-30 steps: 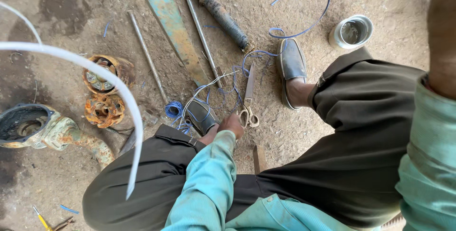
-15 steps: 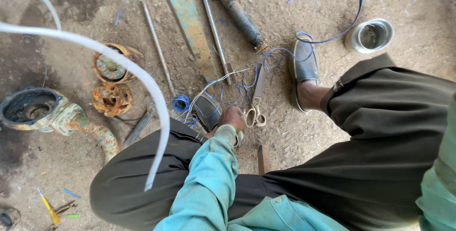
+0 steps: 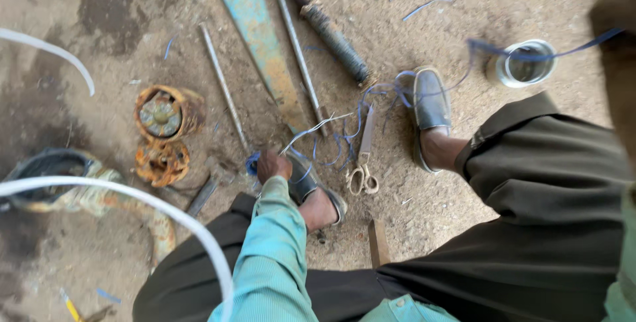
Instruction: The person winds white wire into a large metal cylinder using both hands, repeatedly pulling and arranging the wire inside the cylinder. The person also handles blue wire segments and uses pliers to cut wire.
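Note:
My left hand (image 3: 273, 165), in a teal sleeve, reaches down to the dirt floor between my feet. Its fingers are curled on a small roll of blue strip (image 3: 252, 161). Thin white and blue strands (image 3: 318, 126) run from the hand toward the scissors (image 3: 362, 177), which lie just right of it. A long blue strip (image 3: 477, 47) rises from the ground to the right edge. There only my blurred right forearm (image 3: 617, 57) shows, and the hand itself is out of frame.
Two rusty round pump parts (image 3: 162, 113) and an old pump body (image 3: 53, 176) lie left. A white hose (image 3: 165, 213) arcs close to the camera. Metal rods (image 3: 222, 83), a blue-green flat bar (image 3: 255, 30), a threaded shaft (image 3: 334, 40) and a steel cup (image 3: 523, 63) lie beyond my shoes (image 3: 430, 100).
My left hand has moved left, away from the scissors, onto the blue roll. The view has shifted and dipped closer to the ground.

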